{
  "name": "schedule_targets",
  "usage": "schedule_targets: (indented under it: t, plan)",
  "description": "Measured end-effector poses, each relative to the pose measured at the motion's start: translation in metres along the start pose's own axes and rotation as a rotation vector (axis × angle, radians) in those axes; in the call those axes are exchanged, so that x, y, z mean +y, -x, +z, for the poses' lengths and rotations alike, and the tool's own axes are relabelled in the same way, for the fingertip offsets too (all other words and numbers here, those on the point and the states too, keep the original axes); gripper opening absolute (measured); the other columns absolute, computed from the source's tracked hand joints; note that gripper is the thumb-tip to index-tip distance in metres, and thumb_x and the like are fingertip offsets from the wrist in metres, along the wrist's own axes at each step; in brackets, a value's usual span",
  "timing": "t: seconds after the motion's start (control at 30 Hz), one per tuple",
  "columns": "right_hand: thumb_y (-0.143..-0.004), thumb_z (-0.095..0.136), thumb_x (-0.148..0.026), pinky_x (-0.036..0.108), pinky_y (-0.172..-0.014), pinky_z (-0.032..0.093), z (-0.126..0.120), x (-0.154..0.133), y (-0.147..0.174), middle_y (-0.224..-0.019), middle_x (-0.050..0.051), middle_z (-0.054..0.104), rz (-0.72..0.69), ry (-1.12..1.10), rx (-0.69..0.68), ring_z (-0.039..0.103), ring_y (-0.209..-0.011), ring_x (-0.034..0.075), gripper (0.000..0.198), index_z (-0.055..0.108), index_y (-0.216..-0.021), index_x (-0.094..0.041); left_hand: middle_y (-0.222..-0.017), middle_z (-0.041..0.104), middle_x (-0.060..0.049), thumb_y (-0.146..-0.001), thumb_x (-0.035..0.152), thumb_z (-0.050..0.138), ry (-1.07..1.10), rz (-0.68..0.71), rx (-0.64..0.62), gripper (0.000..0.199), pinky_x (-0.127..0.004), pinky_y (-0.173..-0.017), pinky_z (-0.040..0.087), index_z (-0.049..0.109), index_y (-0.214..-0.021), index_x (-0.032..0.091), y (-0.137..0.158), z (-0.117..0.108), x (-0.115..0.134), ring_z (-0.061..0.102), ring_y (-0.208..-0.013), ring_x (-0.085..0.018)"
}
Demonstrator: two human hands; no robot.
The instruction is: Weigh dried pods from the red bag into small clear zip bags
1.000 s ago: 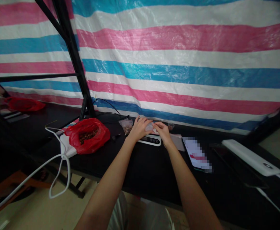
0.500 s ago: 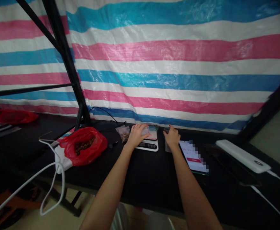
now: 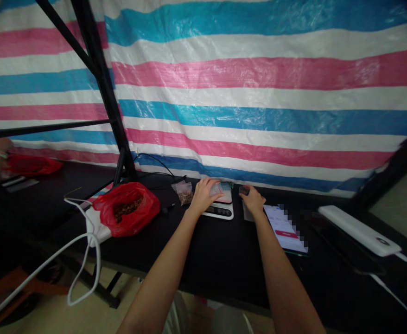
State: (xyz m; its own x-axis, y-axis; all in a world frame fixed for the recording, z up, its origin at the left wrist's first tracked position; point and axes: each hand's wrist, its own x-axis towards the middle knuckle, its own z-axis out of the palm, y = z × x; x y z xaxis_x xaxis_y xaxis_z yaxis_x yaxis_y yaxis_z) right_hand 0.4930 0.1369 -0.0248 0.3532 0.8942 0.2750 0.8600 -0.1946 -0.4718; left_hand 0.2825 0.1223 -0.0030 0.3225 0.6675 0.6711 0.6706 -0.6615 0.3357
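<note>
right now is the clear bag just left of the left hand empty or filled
Partly filled: brown bits show in the lower part of the clear bag, while its top looks bare.

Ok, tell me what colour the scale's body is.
The scale has a white body, best seen in the head view.
</note>
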Motion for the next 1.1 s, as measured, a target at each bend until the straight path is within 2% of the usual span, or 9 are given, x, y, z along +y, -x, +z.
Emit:
schedule_targets:
  t: [0.17,0.43,0.5,0.57,0.67,0.77,0.97,1.1]
  plan:
    - [-0.076,0.053,-0.023,0.04,-0.081,0.042,0.001,-0.005,0.007,-0.106,0.011,0.063,-0.079,-0.15,0.037,0.059,-0.097,0.027,0.038,0.046,-0.113,-0.02,-0.112,0.052,-0.006,-0.074,0.05,0.057,-0.005,-0.003,0.015,0.054,-0.035,-0.094,0.033,0.048,-0.119,0.021,0.001,0.002,0.001,0.044,-0.107,-0.022]
    - [-0.065,0.063,-0.028,0.036,-0.076,0.049,0.016,-0.004,-0.004,-0.095,0.007,0.066,-0.163,-0.54,0.115,0.064,-0.084,0.022,0.04,0.046,-0.101,-0.021,-0.118,0.048,-0.009,-0.074,0.054,0.055,-0.002,-0.041,0.045,0.065,-0.038,-0.098,0.031,0.04,-0.128,0.02,0.001,0.007,-0.003,0.042,-0.113,-0.023]
    - [-0.064,0.064,-0.028,0.036,-0.076,0.049,0.018,-0.004,-0.005,-0.094,0.007,0.066,-0.165,-0.583,0.123,0.064,-0.083,0.021,0.039,0.048,-0.099,-0.021,-0.126,0.044,-0.012,-0.074,0.054,0.054,0.003,-0.035,0.032,0.074,-0.042,-0.102,0.026,0.03,-0.134,0.018,0.0,0.01,-0.005,0.036,-0.121,-0.025]
    - [-0.063,0.064,-0.028,0.037,-0.077,0.049,0.019,-0.005,-0.004,-0.092,0.006,0.067,-0.17,-0.606,0.117,0.064,-0.082,0.021,0.039,0.048,-0.099,-0.022,-0.136,0.034,-0.016,-0.074,0.053,0.053,0.002,-0.021,0.009,0.083,-0.048,-0.105,0.019,0.017,-0.139,0.016,0.0,0.012,-0.006,0.023,-0.131,-0.028]
    - [-0.064,0.064,-0.028,0.037,-0.077,0.05,0.021,-0.004,-0.002,-0.093,0.006,0.067,-0.186,-0.623,0.088,0.064,-0.081,0.021,0.039,0.049,-0.099,-0.022,-0.143,0.022,-0.017,-0.077,0.051,0.05,-0.014,-0.021,0.018,0.084,-0.056,-0.104,0.011,0.009,-0.14,0.015,0.001,0.011,-0.007,0.007,-0.136,-0.029]
    - [-0.065,0.063,-0.028,0.038,-0.078,0.049,0.022,-0.004,0.0,-0.096,0.007,0.066,-0.195,-0.618,0.066,0.064,-0.083,0.021,0.04,0.049,-0.101,-0.022,-0.143,0.024,-0.016,-0.082,0.048,0.044,-0.047,-0.066,0.115,0.071,-0.055,-0.105,0.01,0.016,-0.138,0.016,0.0,0.005,-0.004,0.009,-0.136,-0.027]
    - [-0.067,0.062,-0.03,0.04,-0.081,0.048,0.02,-0.003,0.0,-0.1,0.008,0.066,-0.182,-0.605,0.058,0.063,-0.087,0.022,0.041,0.048,-0.104,-0.022,-0.134,0.038,-0.014,-0.088,0.04,0.037,-0.068,-0.181,0.419,0.045,-0.047,-0.107,0.017,0.037,-0.125,0.015,0.0,-0.01,0.0,0.024,-0.132,-0.023]
    - [-0.067,0.061,-0.031,0.04,-0.082,0.047,0.02,-0.004,0.001,-0.099,0.007,0.066,-0.187,-0.603,0.059,0.063,-0.088,0.021,0.041,0.047,-0.105,-0.022,-0.128,0.044,-0.014,-0.089,0.035,0.035,-0.059,-0.229,0.524,0.037,-0.042,-0.104,0.023,0.043,-0.119,0.015,0.001,-0.014,-0.001,0.032,-0.127,-0.022]
